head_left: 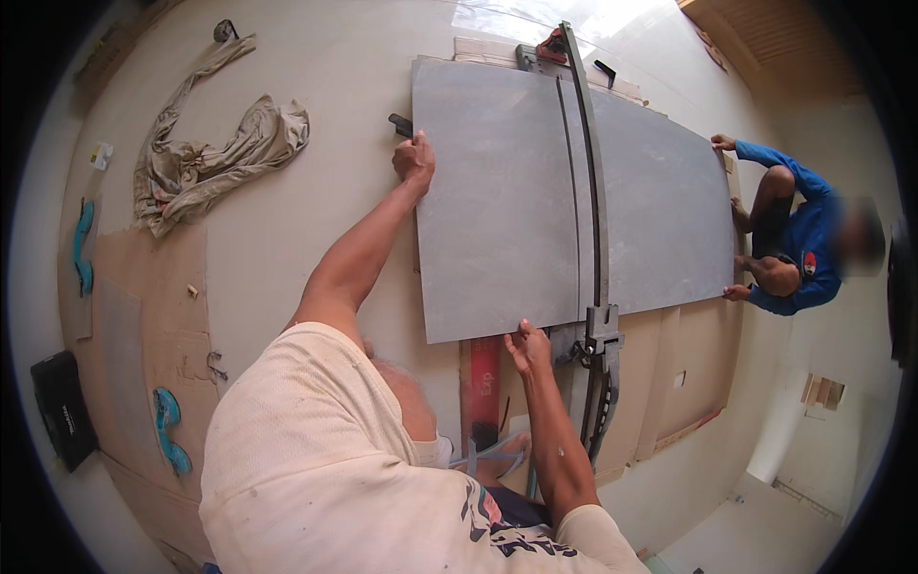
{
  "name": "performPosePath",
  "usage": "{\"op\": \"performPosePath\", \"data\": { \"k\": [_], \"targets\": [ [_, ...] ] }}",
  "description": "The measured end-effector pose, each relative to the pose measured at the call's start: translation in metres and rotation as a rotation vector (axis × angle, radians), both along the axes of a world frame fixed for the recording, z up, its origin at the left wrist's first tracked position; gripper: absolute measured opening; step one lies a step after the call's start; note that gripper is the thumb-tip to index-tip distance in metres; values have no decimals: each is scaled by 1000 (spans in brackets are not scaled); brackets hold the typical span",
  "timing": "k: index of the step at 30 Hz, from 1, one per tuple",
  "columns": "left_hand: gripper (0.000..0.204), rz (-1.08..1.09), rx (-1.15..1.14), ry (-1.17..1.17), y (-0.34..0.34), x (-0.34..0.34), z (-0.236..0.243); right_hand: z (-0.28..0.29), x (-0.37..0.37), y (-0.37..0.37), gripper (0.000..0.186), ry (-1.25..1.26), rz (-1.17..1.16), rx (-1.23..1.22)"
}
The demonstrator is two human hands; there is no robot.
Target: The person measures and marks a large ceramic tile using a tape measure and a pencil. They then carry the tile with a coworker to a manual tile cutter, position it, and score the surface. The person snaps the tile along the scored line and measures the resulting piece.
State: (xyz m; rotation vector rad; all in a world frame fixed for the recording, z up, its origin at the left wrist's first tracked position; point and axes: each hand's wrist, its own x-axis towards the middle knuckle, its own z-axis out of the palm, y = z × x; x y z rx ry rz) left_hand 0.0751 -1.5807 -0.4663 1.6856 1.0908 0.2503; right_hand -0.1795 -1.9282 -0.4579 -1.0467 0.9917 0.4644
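Cream shirt [306, 440] | left grip [414, 159] clamped on grey slab [499, 201] | right grip [528, 346] touching, closure unclear

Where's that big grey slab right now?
In the head view, the big grey slab lies across the upper middle, under a long metal rail, with the left hand at its left edge and the right hand at its near edge.

My left arm [346, 256] extends far forward, my left hand [414, 161] curled inward. My right forearm [562, 435] angles forward, slightly leftward; my right hand [530, 348] has its digits parted.
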Motion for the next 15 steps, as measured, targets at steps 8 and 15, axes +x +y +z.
{"op": "performPosePath", "data": {
  "k": [8, 15],
  "targets": [
    [52, 33, 68, -78, 64, -30, 36, 50, -10, 52, 24, -144, 132, 20],
    [52, 201, 129, -110, 171, -87, 60, 66, 10, 107, 27, -261, 349, 60]
  ]
}}
